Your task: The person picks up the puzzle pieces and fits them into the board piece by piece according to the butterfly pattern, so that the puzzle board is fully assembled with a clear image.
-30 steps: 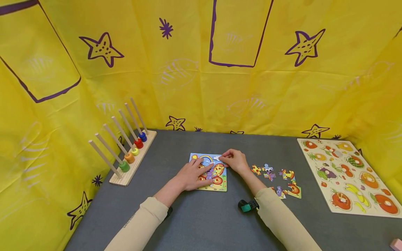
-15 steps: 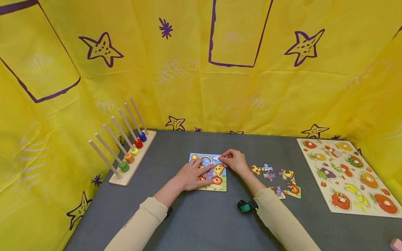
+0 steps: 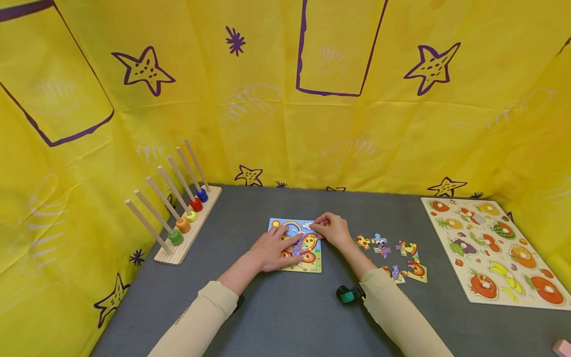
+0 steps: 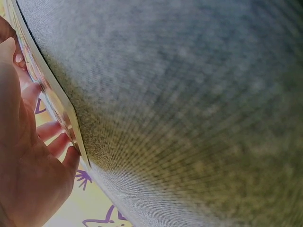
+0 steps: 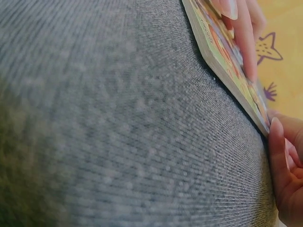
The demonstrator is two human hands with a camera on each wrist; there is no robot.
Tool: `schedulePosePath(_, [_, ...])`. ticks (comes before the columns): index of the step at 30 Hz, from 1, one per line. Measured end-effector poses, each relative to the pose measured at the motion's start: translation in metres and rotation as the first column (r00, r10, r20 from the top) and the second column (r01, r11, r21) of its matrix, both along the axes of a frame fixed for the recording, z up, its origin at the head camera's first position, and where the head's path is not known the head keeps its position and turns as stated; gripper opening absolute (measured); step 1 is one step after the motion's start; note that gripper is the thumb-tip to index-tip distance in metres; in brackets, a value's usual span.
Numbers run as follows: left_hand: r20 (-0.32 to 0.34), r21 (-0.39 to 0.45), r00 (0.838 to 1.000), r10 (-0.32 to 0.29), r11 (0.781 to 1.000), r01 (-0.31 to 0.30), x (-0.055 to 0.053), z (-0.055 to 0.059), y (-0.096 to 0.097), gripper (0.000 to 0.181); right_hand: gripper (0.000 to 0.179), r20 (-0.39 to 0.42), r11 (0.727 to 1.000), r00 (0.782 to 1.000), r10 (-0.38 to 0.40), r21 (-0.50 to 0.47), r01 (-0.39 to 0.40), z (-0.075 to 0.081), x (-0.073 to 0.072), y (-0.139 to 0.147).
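A small square jigsaw puzzle (image 3: 314,266) with a butterfly, a rainbow and a sun lies flat on the dark grey table. My left hand (image 3: 267,250) rests across its left and middle part, fingers spread over the picture and hiding some of it. At the upper right corner, my right hand (image 3: 335,230) holds the puzzle's edge between thumb and fingertips, near the white cloud. The right wrist view has the right thumb (image 5: 277,137) against the board's side. Seen edge-on in the left wrist view, the board (image 4: 61,101) lies under the left fingertips.
Several loose puzzle pieces (image 3: 380,245) lie right of the right forearm. A wooden peg stand (image 3: 189,237) with coloured rings stands at left. On the right lies a fruit puzzle board (image 3: 466,267). A pink block (image 3: 563,348) sits at the lower right. Yellow cloth (image 3: 276,144) hangs behind.
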State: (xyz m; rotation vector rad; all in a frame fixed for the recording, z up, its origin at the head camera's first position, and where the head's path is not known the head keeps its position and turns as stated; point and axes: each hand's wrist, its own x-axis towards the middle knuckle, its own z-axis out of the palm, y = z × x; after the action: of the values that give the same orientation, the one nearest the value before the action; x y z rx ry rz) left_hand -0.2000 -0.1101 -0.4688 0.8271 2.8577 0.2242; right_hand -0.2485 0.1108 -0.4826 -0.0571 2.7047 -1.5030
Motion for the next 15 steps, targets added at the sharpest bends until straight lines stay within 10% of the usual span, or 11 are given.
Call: schedulePosePath(15, [0.002,-0.007,1.0,-0.005,1.0,0.005,0.0006,0.0006,0.0002,0.069,0.013,-0.08,0.996,0.995,0.061,0.065,-0.056,-0.0014,0.0002,-0.0008])
